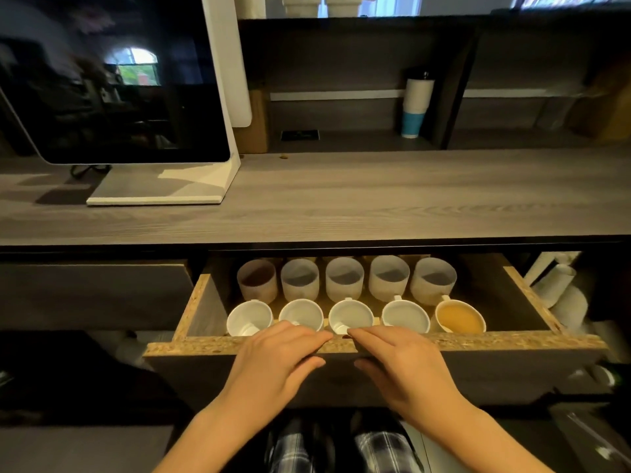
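My left hand (pixel 276 356) and right hand (pixel 399 360) clasp the drawer front (pixel 512 370); it stands well out, cups (pixel 404 315) exposed; taking one remains, I judge.

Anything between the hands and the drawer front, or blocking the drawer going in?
Nothing visible: the left hand and right hand grip the drawer front; the cups stand inside, behind it.

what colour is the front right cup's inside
The round front right cup is yellow-orange inside; head view.

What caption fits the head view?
Left hand and right hand grip an open drawer holding two rows of cups.
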